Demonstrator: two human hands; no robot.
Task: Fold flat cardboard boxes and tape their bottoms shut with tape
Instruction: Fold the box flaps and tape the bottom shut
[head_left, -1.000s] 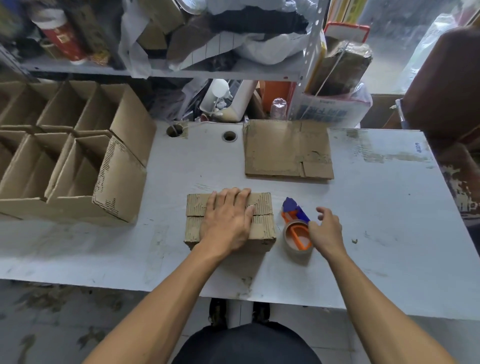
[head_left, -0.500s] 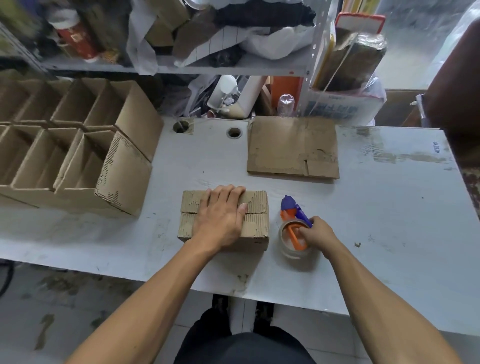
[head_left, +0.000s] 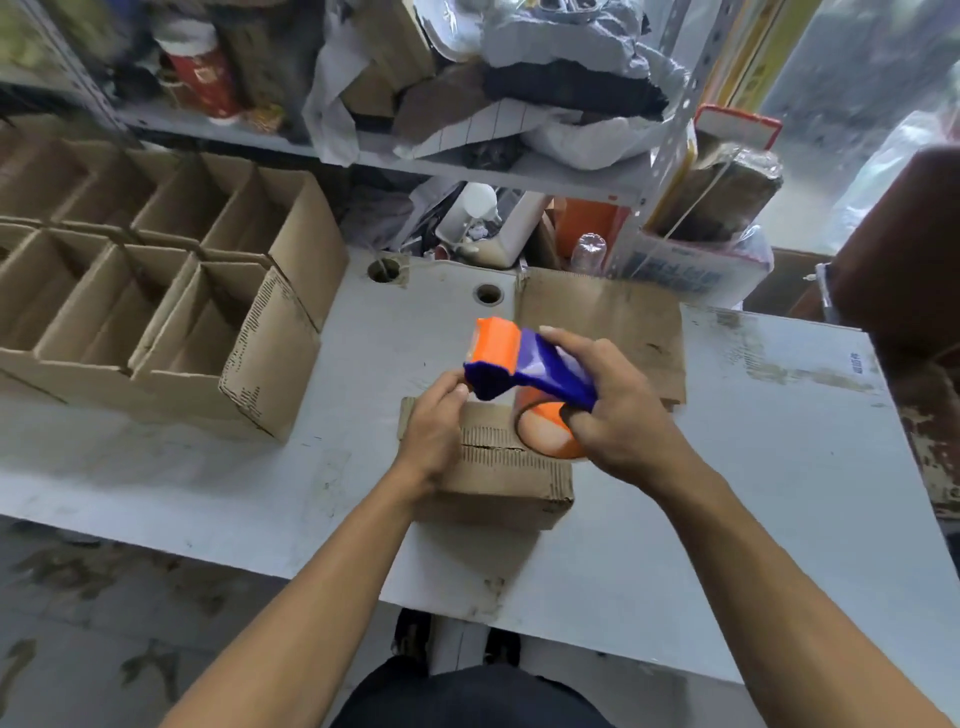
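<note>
The cardboard box (head_left: 498, 462) sits bottom-up near the front edge of the white table (head_left: 779, 467), directly before the person, its two corrugated bottom flaps meeting along a seam that runs left to right. No tape is visible on that seam.

Change from half a second ago: the tape dispenser (head_left: 519, 374) no longer lies on the table to the right of the box. It is now held in the air above the box's right half, orange head tilted up and to the left, blue body behind it, the tape roll hanging below. The right hand (head_left: 618, 415), which was then reaching down onto the dispenser on the tabletop, now grasps its blue handle with fingers curled around it.

The left hand (head_left: 434, 431) has also shifted. Earlier it lay flat with fingers spread across the box flaps; now its fingers are raised to the blue front edge of the dispenser and appear to pinch there. Whether a tape end is caught between them cannot be told. The heel of the hand is over the left part of the box.

Flat cardboard sheets (head_left: 602, 327) remain at the far side of the table. Assembled open boxes (head_left: 156, 306) stand in rows at the left.
</note>
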